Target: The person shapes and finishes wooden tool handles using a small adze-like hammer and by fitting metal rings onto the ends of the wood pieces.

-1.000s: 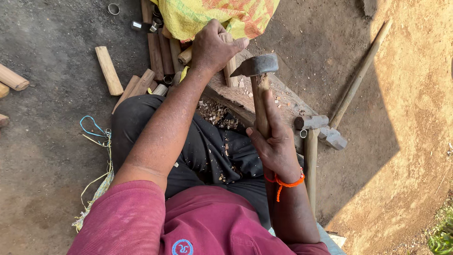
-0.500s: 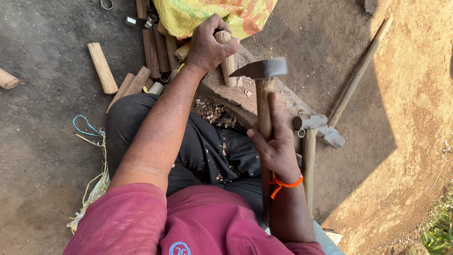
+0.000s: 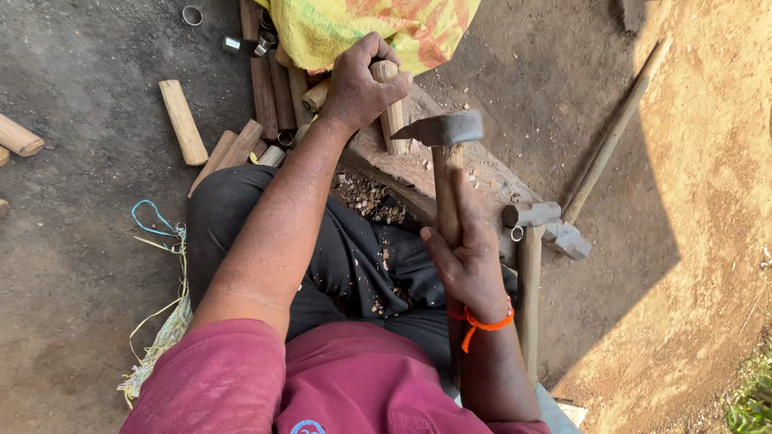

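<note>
From the head camera, looking down: my left hand [image 3: 362, 84] is closed around a short wooden peg [image 3: 391, 100], holding it upright on the wooden block [image 3: 450, 173] in front of my knees. My right hand [image 3: 466, 257] is wrapped tight on the wooden handle of a hammer [image 3: 442, 130], its steel head raised just beside the top of the peg, near my knuckles. Wood chips [image 3: 366, 197] lie on the block's near edge and on my dark trousers. More cut pegs [image 3: 183, 120] lie on the dirt floor [image 3: 80, 241] to my left, with small metal rings [image 3: 191, 14] beyond them and a yellow-green sack [image 3: 378, 28] behind the block. A second hammer [image 3: 535, 217] lies to my right, beside a long stick [image 3: 615, 128].

As I judge it, the blow goes well if the peg stands square on the block, my fingers grip below its top, and the hammer face lands flat and centred; a glancing strike would likely tip the peg or catch my hand.
</note>
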